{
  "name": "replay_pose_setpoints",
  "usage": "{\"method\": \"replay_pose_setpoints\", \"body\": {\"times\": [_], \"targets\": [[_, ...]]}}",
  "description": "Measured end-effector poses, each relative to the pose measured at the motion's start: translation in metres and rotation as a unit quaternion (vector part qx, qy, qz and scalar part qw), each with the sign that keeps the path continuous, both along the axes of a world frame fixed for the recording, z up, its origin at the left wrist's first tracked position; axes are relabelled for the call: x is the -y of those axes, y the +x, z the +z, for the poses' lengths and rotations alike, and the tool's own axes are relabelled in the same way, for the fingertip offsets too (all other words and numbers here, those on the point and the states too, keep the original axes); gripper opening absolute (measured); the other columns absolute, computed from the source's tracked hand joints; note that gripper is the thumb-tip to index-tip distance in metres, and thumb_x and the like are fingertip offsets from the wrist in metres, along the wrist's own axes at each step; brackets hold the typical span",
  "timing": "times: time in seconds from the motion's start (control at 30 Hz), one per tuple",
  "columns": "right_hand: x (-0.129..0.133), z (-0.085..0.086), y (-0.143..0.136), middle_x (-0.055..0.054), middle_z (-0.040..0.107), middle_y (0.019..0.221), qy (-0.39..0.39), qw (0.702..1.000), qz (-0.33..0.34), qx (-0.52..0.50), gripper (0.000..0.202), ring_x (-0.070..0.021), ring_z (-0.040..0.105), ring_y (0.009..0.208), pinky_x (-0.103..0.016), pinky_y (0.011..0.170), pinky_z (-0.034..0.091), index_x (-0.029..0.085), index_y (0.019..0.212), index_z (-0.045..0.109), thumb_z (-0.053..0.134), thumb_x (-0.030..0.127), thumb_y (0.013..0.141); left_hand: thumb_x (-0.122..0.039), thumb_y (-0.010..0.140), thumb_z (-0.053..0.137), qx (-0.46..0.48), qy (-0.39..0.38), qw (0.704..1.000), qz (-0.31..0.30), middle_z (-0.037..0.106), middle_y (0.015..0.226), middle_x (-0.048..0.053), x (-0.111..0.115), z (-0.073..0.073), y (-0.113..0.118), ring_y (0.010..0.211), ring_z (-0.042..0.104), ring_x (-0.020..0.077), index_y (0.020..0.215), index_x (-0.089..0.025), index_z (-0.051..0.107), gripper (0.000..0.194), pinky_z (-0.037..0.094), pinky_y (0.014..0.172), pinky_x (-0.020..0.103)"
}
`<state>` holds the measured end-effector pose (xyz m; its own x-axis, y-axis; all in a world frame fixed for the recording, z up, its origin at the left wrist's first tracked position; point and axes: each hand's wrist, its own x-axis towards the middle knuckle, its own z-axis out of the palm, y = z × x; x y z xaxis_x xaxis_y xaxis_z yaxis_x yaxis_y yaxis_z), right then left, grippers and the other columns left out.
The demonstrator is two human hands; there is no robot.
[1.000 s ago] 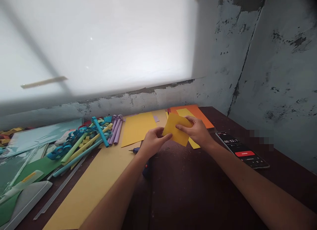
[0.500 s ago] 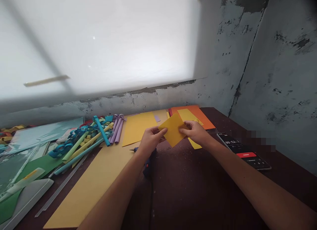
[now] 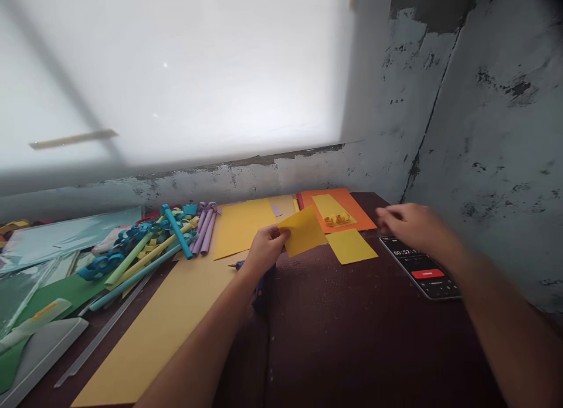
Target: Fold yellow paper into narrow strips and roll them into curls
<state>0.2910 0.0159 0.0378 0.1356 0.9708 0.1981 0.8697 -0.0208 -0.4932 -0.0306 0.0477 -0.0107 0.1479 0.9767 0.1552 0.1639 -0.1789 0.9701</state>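
Observation:
Between its thumb and fingers, my left hand (image 3: 267, 248) pinches the corner of a yellow paper square (image 3: 303, 232), held up over the dark table. My right hand (image 3: 404, 220) is away from the paper, above the top end of a phone (image 3: 426, 270) showing a timer. Its fingers look curled together and blurred; what they hold, if anything, cannot be made out. Another yellow square (image 3: 352, 247) lies flat on the table. Behind it, small yellow curls (image 3: 338, 219) rest on a yellow strip over an orange sheet (image 3: 363, 211).
A dark blue glue gun (image 3: 260, 296) lies under my left wrist. Long tan paper (image 3: 162, 326) and a yellow sheet (image 3: 241, 223) lie to the left. Further left are purple paper rolls (image 3: 206, 235), blue paper curls (image 3: 99, 267), and clear sticks (image 3: 105, 332).
My right hand has let go of the yellow square and moved right, over the phone. The square now hangs from my left hand alone, and the flat yellow square is uncovered.

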Motion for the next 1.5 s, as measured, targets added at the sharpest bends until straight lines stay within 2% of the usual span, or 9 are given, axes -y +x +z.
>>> {"method": "replay_pose_setpoints", "body": {"times": [0.13,0.23,0.53,0.73,0.83,1.13,1.3,1.4,1.5], "targets": [[0.052,-0.023,0.053,-0.010,0.077,0.084,-0.042,0.989,-0.144,-0.008,0.052,-0.0303,0.069,0.075,-0.042,0.066,0.047,0.027,0.064,0.070,0.039,0.055,0.097,-0.032,0.082,0.061,-0.015,0.014,1.000,0.010,0.077,0.090,0.008,0.002,0.003,0.002,0.070,0.067,0.0173,0.101,-0.014,0.077,0.031,0.054,0.062,0.027],[0.073,-0.046,0.065,-0.010,0.076,0.083,-0.028,0.982,-0.182,-0.046,0.050,-0.0328,0.068,0.076,-0.045,0.068,0.049,0.031,0.071,0.072,0.036,0.056,0.095,-0.031,0.079,0.060,-0.019,0.011,1.000,-0.017,0.077,0.089,0.007,0.003,0.001,0.003,0.074,0.069,0.0193,0.102,-0.015,0.076,0.033,0.056,0.066,0.029],[0.080,-0.077,0.076,-0.005,0.076,0.088,-0.005,0.994,-0.107,-0.033,0.039,-0.0310,0.068,0.080,-0.040,0.069,0.049,0.031,0.088,0.069,0.038,0.054,0.093,-0.029,0.080,0.053,-0.243,0.103,0.964,-0.010,0.073,0.078,0.004,0.002,-0.005,-0.001,0.077,0.066,0.0213,0.090,-0.016,0.074,0.027,0.048,0.065,0.026],[0.087,-0.083,0.073,-0.005,0.074,0.082,0.013,0.995,-0.100,-0.018,0.034,-0.0297,0.066,0.069,-0.039,0.065,0.047,0.031,0.096,0.067,0.040,0.052,0.092,-0.022,0.076,0.058,-0.303,0.124,0.945,-0.018,0.057,0.060,-0.002,0.007,-0.005,0.002,0.061,0.051,0.0156,0.069,-0.019,0.063,0.009,0.036,0.059,0.026],[0.089,-0.085,0.072,-0.004,0.073,0.080,0.015,0.995,-0.098,-0.020,0.032,-0.0289,0.065,0.066,-0.038,0.062,0.047,0.031,0.098,0.064,0.040,0.050,0.092,-0.019,0.076,0.060,-0.331,0.142,0.933,-0.018,0.046,0.055,-0.005,0.010,-0.005,0.004,0.056,0.041,0.0133,0.061,-0.020,0.052,0.017,0.029,0.057,0.027],[0.088,-0.097,0.072,-0.001,0.066,0.064,0.057,0.993,-0.099,-0.012,0.029,-0.0242,0.057,0.050,-0.035,0.054,0.044,0.030,0.096,0.066,0.043,0.047,0.090,-0.014,0.075,0.060,-0.378,0.157,0.912,-0.005,0.048,0.059,-0.004,0.012,-0.004,0.005,0.058,0.042,0.0136,0.060,-0.020,0.050,0.019,0.026,0.057,0.028],[0.087,-0.103,0.073,0.001,0.062,0.059,0.062,0.992,-0.107,-0.020,0.031,-0.0221,0.055,0.048,-0.035,0.054,0.044,0.030,0.096,0.067,0.043,0.048,0.089,-0.015,0.077,0.060,-0.375,0.153,0.914,-0.004,0.066,0.075,0.002,0.011,-0.005,0.005,0.067,0.057,0.0163,0.078,-0.018,0.066,0.007,0.038,0.061,0.026],[0.088,-0.100,0.069,0.000,0.065,0.063,0.077,0.990,-0.117,-0.024,0.030,-0.0229,0.057,0.051,-0.036,0.056,0.045,0.030,0.097,0.068,0.045,0.048,0.088,-0.016,0.079,0.061,-0.366,0.151,0.918,-0.004,0.073,0.099,0.007,0.011,-0.007,0.004,0.079,0.065,0.0183,0.114,-0.019,0.069,0.036,0.047,0.073,0.026],[0.089,-0.095,0.063,-0.005,0.075,0.089,0.141,0.980,-0.135,-0.046,0.030,-0.0244,0.063,0.062,-0.038,0.061,0.048,0.029,0.100,0.070,0.050,0.044,0.084,-0.017,0.080,0.063,-0.371,0.155,0.916,0.005,0.073,0.111,0.009,0.010,-0.010,0.002,0.085,0.068,0.0202,0.138,-0.020,0.058,0.058,0.051,0.081,0.029]]}}
